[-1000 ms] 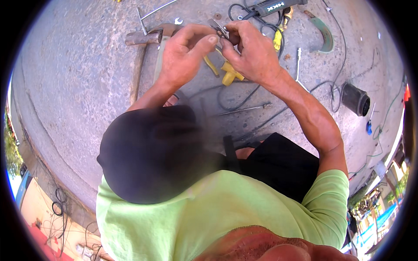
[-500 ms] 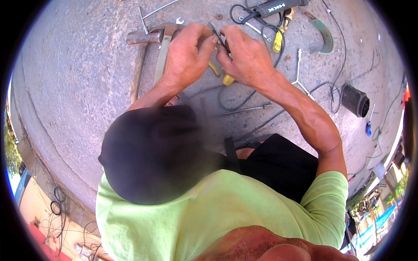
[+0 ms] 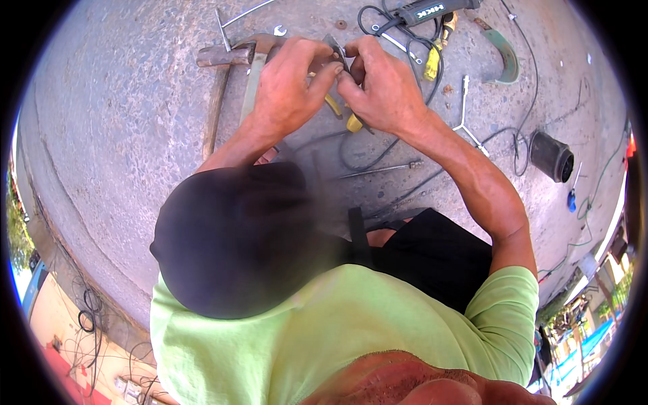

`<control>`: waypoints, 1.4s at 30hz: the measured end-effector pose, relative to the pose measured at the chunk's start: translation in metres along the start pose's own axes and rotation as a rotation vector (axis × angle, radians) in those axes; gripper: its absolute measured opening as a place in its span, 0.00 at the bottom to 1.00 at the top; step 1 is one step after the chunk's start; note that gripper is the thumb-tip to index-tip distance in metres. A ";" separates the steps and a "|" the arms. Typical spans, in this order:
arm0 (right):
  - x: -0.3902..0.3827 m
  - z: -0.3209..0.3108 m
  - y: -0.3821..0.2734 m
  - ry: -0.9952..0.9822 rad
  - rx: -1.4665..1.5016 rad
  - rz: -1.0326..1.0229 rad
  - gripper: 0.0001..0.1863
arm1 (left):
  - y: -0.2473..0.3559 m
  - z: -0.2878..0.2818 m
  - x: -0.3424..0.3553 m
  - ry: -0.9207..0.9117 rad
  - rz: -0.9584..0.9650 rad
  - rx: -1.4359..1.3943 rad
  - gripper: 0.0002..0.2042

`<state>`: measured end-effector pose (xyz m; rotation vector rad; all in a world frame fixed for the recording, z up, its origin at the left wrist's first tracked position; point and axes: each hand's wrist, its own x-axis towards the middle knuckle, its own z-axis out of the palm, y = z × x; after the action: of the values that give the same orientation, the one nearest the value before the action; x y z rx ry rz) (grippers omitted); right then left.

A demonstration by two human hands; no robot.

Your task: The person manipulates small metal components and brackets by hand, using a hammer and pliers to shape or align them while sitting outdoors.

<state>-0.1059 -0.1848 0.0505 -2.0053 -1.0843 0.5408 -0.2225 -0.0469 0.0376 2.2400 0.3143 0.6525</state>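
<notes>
Both hands meet over the concrete floor at the top of the view, around a small dark metal piece (image 3: 335,47) whose exact kind I cannot make out. My left hand (image 3: 291,88) pinches it from the left, fingers curled and thumb pointing right. From the other side my right hand (image 3: 386,86) is closed on it with thumb and fingertips. Behind the left wrist lies a hammer (image 3: 219,88) with a wooden handle, next to a flat grey bar (image 3: 252,88). Below the hands, a yellow tool handle (image 3: 354,123) and a curved yellow piece (image 3: 333,105) are partly hidden.
A dark power tool (image 3: 425,11) with its cord, a yellow connector (image 3: 432,64), a long wrench (image 3: 398,44) and a curved green strip (image 3: 506,59) lie beyond. To the right are a Y-shaped wrench (image 3: 464,121), a black cylinder (image 3: 551,156) and a blue-handled screwdriver (image 3: 572,200).
My right thumb and fingers have shifted slightly on the metal piece. My left hand keeps almost the same place; the tools on the floor have not moved.
</notes>
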 end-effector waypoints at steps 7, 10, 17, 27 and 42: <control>0.002 0.005 0.000 0.042 -0.118 -0.108 0.15 | -0.004 -0.002 0.000 -0.007 0.078 0.047 0.03; 0.004 0.007 0.000 0.053 -0.123 -0.129 0.14 | -0.002 -0.003 0.002 -0.012 0.065 0.041 0.03; 0.006 0.005 0.002 0.046 -0.125 -0.164 0.13 | 0.000 -0.005 0.002 -0.101 0.035 0.112 0.04; 0.003 0.005 -0.001 -0.068 -0.060 -0.012 0.13 | -0.008 0.002 -0.005 -0.028 -0.037 0.085 0.08; 0.000 0.011 0.008 0.033 -0.113 -0.110 0.14 | 0.001 0.004 -0.008 -0.030 -0.117 0.033 0.07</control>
<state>-0.1092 -0.1830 0.0377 -2.0296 -1.2208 0.3960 -0.2268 -0.0531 0.0337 2.2416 0.4413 0.5551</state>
